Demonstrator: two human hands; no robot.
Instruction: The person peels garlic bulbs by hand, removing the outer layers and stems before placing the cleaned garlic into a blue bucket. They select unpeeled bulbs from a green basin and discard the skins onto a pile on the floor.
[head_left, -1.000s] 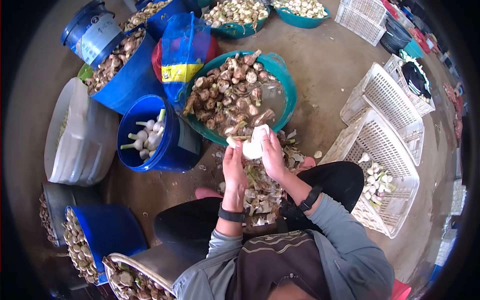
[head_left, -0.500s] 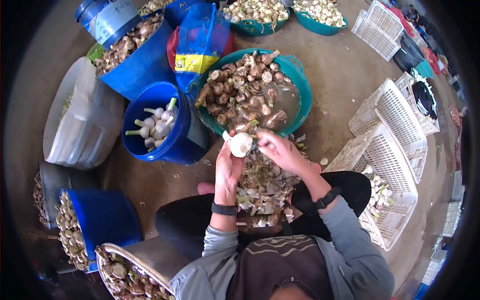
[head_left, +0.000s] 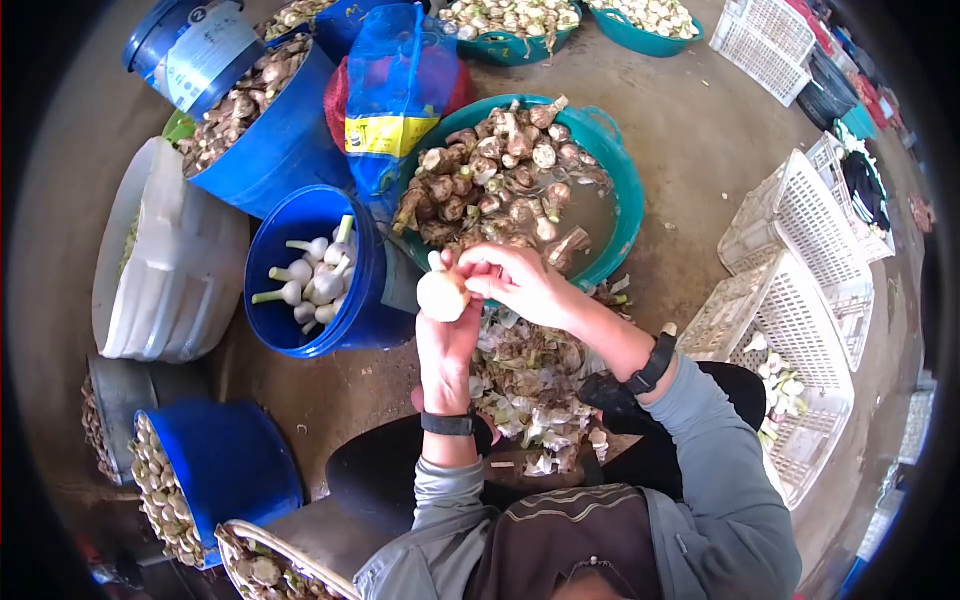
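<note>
A pale garlic bulb [head_left: 443, 296] is held up in front of me by my left hand [head_left: 448, 345], its fingers closed round the lower side. My right hand [head_left: 520, 285] pinches at the bulb's right side, thumb and fingers together; any skin between the fingertips is too small to make out. Just beyond the hands stands a green tub [head_left: 626, 215] with soil-stained bulbs [head_left: 490, 170] in murky water. To the left, a blue bucket [head_left: 385, 285] holds several clean white garlic bulbs [head_left: 322, 280] with green stems. Beneath my hands lies a heap of peelings [head_left: 535, 380].
White plastic crates [head_left: 815, 350] line the right, one with garlic in it. Blue tubs [head_left: 265, 160] of unpeeled bulbs and a white container [head_left: 185, 270] stand left. A blue mesh bag [head_left: 385, 80] rests behind the bucket. Green basins [head_left: 650, 38] of garlic sit at the far side.
The bulb and my left hand have moved slightly left. My right hand, blurred and apart before, has come in against the bulb. The camera view has shifted a little.
</note>
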